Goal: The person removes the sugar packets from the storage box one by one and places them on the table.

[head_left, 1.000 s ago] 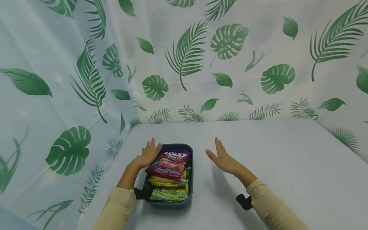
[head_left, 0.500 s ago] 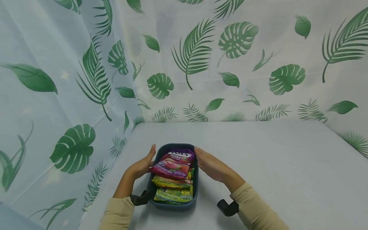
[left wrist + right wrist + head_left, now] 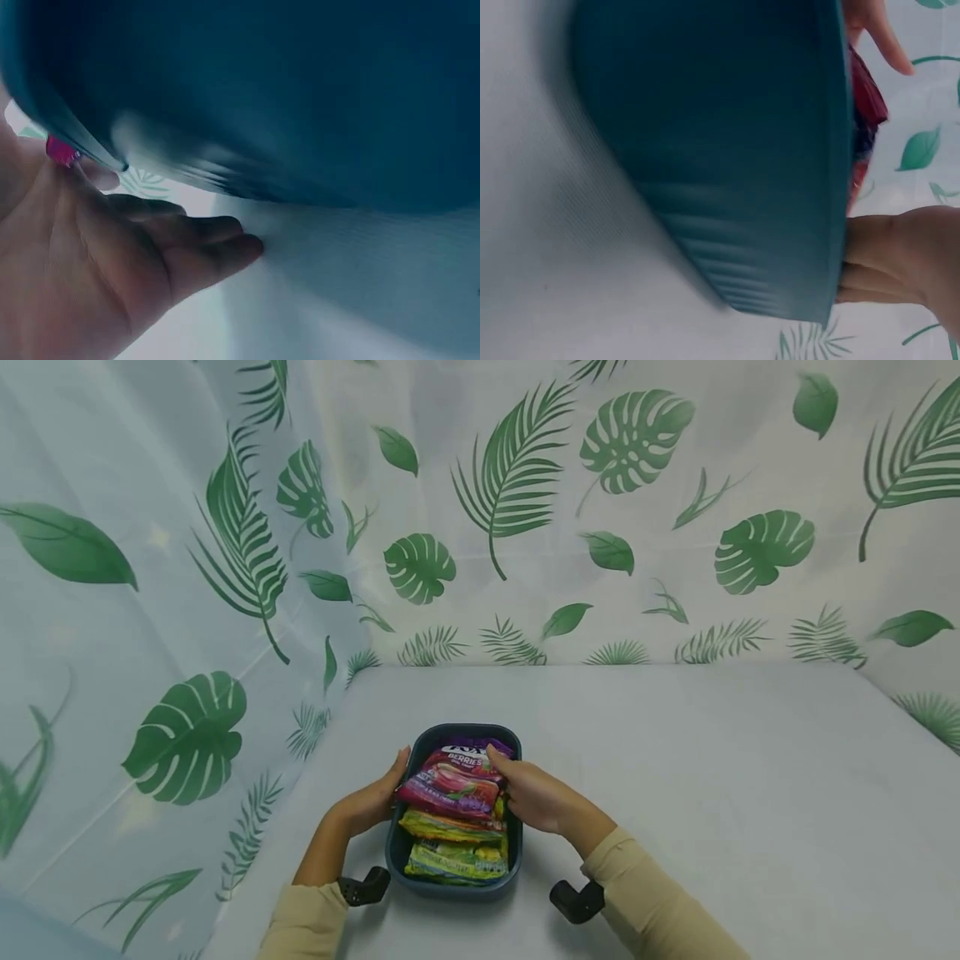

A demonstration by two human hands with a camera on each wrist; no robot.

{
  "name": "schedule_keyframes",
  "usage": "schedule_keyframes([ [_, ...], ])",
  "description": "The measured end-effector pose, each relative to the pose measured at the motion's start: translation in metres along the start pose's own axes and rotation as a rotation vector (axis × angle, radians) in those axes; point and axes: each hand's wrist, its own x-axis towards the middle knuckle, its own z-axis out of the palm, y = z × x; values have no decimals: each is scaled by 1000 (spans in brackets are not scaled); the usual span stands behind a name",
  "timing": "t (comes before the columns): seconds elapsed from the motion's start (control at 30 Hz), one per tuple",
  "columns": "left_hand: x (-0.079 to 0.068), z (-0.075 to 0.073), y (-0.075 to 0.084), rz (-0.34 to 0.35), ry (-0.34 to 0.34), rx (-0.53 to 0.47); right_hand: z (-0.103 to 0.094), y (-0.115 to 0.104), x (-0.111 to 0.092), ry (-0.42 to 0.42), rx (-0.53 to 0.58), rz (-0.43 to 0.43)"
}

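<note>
The dark blue tub (image 3: 452,739) is stood on the worktop (image 3: 675,760) between both hands. Its left wall is touched by the left hand (image 3: 371,800) with nearly straight fingers. The right hand (image 3: 534,793) is curled over the right rim, touching the candy packets (image 3: 453,814). The tub seems stiff and light; the long walls are best gripped.

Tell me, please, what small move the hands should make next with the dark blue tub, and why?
Probably a level lift. The left hand presses the side wall of the dark blue tub, the right hand curls over the opposite rim, and the candy packets are heaped above the rim, so tilting could spill them.
</note>
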Motion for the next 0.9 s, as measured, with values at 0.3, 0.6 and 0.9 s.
schedule_keyframes([
  [0.3,-7,-7,-22,104,28,-182,11,4,16,70,-14,1],
  [0.6,-11,-5,-42,178,-60,-353,26,10,24,267,-143,19],
  [0.9,-2,-3,-48,195,-90,-277,33,18,29,386,-274,-109],
])
